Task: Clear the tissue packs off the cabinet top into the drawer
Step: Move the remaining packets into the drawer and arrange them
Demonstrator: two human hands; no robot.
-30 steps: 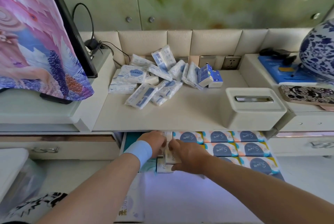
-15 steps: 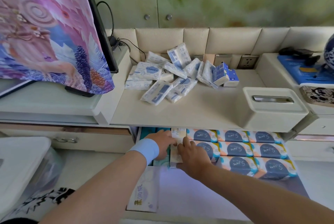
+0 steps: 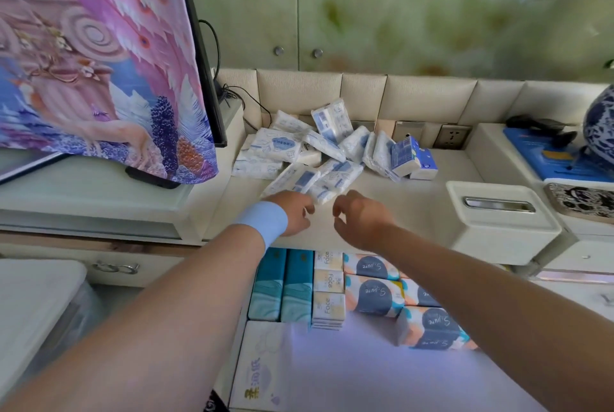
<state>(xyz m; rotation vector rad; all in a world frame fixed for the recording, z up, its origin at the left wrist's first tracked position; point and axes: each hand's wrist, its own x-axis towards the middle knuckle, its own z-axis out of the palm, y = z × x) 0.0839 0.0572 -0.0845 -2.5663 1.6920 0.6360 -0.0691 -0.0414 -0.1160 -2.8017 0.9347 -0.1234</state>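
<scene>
Hands (image 3: 295, 214) (image 3: 360, 222) loosely curled beside tissue packs (image 3: 319, 159)

Tissue packs (image 3: 319, 159): white-and-blue plastic-wrapped packs in a loose heap, some flat, some leaning on each other; two small blue packs (image 3: 407, 157) at its right edge.
Cabinet top (image 3: 392, 212): cream surface, heap toward its back left.
Drawer (image 3: 349, 375): open below the front edge, rows of tissue packs along its back.

Head-worn view, looking down and forward, close over cabinet top (image 3: 382, 212)
</scene>
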